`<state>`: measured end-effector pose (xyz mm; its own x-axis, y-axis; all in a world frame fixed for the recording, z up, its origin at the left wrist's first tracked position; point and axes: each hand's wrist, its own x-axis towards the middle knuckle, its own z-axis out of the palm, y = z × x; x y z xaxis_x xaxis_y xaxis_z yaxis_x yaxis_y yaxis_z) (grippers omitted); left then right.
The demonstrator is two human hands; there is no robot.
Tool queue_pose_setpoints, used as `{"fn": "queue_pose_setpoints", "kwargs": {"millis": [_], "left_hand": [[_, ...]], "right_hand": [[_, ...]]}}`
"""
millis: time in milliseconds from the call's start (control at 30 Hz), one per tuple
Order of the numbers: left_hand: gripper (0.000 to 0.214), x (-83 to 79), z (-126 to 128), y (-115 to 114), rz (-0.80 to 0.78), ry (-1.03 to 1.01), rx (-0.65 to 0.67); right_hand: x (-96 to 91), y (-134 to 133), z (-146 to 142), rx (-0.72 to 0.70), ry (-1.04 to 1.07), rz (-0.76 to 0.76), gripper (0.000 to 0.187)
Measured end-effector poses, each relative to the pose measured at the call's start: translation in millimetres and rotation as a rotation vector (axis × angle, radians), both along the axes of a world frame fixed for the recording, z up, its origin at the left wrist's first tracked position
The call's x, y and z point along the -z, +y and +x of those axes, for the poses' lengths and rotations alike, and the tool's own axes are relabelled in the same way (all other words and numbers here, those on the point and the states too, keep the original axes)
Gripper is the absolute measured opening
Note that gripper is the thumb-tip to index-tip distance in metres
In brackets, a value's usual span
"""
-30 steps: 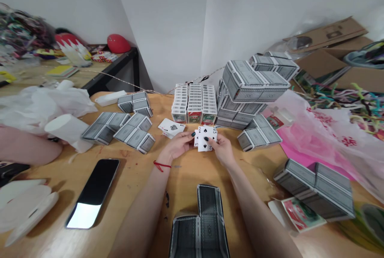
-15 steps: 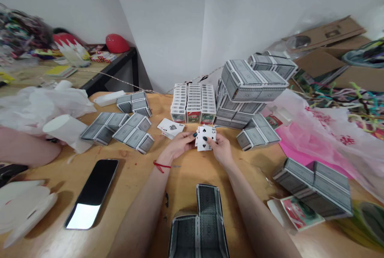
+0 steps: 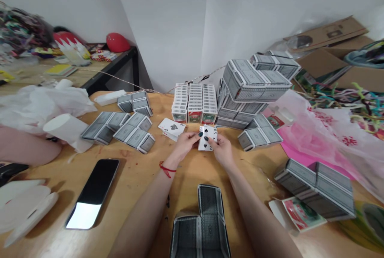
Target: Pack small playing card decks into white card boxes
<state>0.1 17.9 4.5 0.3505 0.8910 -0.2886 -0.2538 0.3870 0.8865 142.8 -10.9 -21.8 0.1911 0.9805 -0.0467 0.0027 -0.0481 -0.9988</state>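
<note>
Between my two hands, over the middle of the table, is a small set of playing cards [image 3: 206,143], faces up, with a two of spades in front and a three partly showing behind it. My left hand [image 3: 188,143] pinches their left edge with thumb and fingers. On the right side my right hand [image 3: 221,148] grips them, its thumb lying across the front card. Just left of my left hand, more playing cards [image 3: 172,127] lie face up on the table, an ace of spades on top. Close to my body sits an L-shaped block [image 3: 199,226] covered in grey card backs.
Rows of boxed card decks [image 3: 195,104] stand against the wall. To their right rises a stack of card-covered blocks [image 3: 255,82]; similar blocks [image 3: 133,132] lie at left. A phone [image 3: 94,190], a white roll [image 3: 66,128], pink plastic [image 3: 318,130] and an opened card box [image 3: 303,214] surround the work area.
My left hand has shifted slightly right, its wrist turning a little, and its thumb now sits nearer my right thumb on the cards. Both hands still hold the cards.
</note>
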Motion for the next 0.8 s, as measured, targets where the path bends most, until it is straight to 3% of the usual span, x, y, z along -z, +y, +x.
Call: {"fn": "queue_pose_setpoints", "kwargs": {"millis": [267, 800], "left_hand": [[0.035, 4.3, 3.2, 1.1, 0.094, 0.174, -0.120], [0.018, 12.2, 16.5, -10.5, 0.626, 0.708, -0.257]], "right_hand": [[-8.5, -1.6, -2.1, -0.010, 0.111, 0.010, 0.029], [-7.4, -1.0, -1.2, -0.076, 0.144, -0.050, 0.032]]}}
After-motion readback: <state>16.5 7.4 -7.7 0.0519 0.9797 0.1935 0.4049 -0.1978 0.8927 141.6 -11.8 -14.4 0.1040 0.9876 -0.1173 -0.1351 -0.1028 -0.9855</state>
